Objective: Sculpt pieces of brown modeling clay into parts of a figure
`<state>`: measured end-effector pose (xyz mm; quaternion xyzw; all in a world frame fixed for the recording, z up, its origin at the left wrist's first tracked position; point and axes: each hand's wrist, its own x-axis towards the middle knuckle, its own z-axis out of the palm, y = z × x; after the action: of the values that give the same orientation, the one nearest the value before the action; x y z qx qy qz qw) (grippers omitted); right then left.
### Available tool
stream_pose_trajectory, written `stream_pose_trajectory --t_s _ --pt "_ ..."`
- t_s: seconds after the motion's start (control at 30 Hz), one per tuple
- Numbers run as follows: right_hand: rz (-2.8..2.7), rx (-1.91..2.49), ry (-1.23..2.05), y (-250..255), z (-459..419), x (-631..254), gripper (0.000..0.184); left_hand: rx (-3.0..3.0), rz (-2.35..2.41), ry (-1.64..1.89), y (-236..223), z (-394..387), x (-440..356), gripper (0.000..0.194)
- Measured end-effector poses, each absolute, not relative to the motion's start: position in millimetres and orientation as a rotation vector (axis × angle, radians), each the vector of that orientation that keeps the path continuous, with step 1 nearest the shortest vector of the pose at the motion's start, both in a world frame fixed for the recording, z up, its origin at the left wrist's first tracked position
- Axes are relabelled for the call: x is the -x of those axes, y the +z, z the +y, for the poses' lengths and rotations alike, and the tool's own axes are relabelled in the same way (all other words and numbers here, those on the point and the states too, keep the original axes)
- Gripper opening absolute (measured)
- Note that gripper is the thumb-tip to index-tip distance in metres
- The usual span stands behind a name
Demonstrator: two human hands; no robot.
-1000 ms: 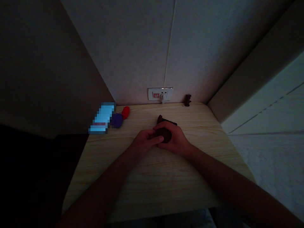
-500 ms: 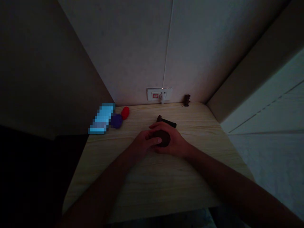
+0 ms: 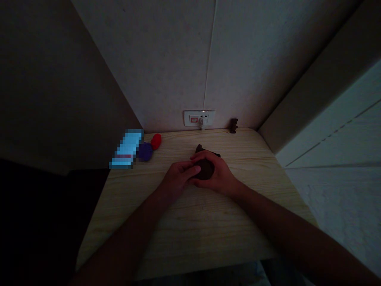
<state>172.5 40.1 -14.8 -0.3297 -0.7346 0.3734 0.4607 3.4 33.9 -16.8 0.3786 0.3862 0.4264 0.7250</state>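
Watching remotely, I see wood grain between the table's point(image 3: 205, 234) near edge and both hands, leaving elbow room. Mid-table, the right hand point(image 3: 222, 176) curls round a dark disc point(image 3: 206, 171), partly closed; the left hand point(image 3: 176, 177) grips its side, thumb on top, probably steadying it. Beyond lies a dark tool point(image 3: 199, 148); purple point(image 3: 145, 152) and red lumps point(image 3: 156, 141) sit toward the far left corner.
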Motion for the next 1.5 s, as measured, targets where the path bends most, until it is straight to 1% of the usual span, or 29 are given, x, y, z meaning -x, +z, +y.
stream_pose_trajectory --t_s 0.13,0.3,0.33,0.47,0.6,0.67,0.8,0.93,1.0,1.1,1.17,1.27,1.33,1.5 --pt "-1.730 0.794 0.983 -20.3 39.6 -170.6 0.047 -0.895 0.846 0.900 -20.7 34.2 -2.3 0.022" --pt "-1.885 0.806 0.926 -19.3 41.2 -171.7 0.065 -0.925 0.884 0.924 -24.2 35.3 -1.1 0.026" --pt "-1.908 0.798 0.884 -18.6 41.7 -172.1 0.064 -0.946 0.902 0.933 -24.8 35.5 -0.9 0.026" --pt "-1.918 0.788 0.778 -17.7 42.9 -173.1 0.049 -1.064 0.932 0.923 -26.9 36.2 -0.4 0.029" --pt "-1.886 0.819 0.774 -18.6 42.1 -174.2 0.047 -1.065 0.873 0.905 -27.5 36.0 -1.2 0.029" --pt "-1.866 0.818 0.795 -19.2 41.4 -174.5 0.051 -1.006 0.843 0.899 -27.2 35.8 -1.4 0.027" --pt "-1.829 0.787 0.917 -19.3 40.2 -174.1 0.071 -0.979 0.830 0.860 -25.6 35.1 -0.7 0.026" --pt "-1.876 0.757 0.886 -17.2 40.6 -173.8 0.076 -1.001 0.835 0.828 -24.2 34.4 0.4 0.024" --pt "-1.899 0.739 0.851 -16.4 41.4 -173.9 0.073 -1.011 0.842 0.813 -24.2 34.5 1.0 0.025" --pt "-1.916 0.737 0.804 -16.6 42.6 -174.4 0.060 -1.043 0.869 0.811 -24.9 35.0 1.4 0.028" --pt "-1.918 0.745 0.788 -17.0 42.9 -174.7 0.057 -1.044 0.868 0.823 -25.1 35.1 0.8 0.029" --pt "-1.913 0.741 0.819 -16.4 42.8 -174.7 0.069 -0.990 0.862 0.853 -24.6 34.6 -0.8 0.029" --pt "-1.906 0.721 0.836 -15.5 42.7 -174.3 0.071 -0.958 0.876 0.880 -24.6 34.3 -1.6 0.030" --pt "-1.870 0.689 0.832 -17.8 43.3 -172.4 0.048 -1.012 0.907 0.871 -25.8 35.1 -0.4 0.031"
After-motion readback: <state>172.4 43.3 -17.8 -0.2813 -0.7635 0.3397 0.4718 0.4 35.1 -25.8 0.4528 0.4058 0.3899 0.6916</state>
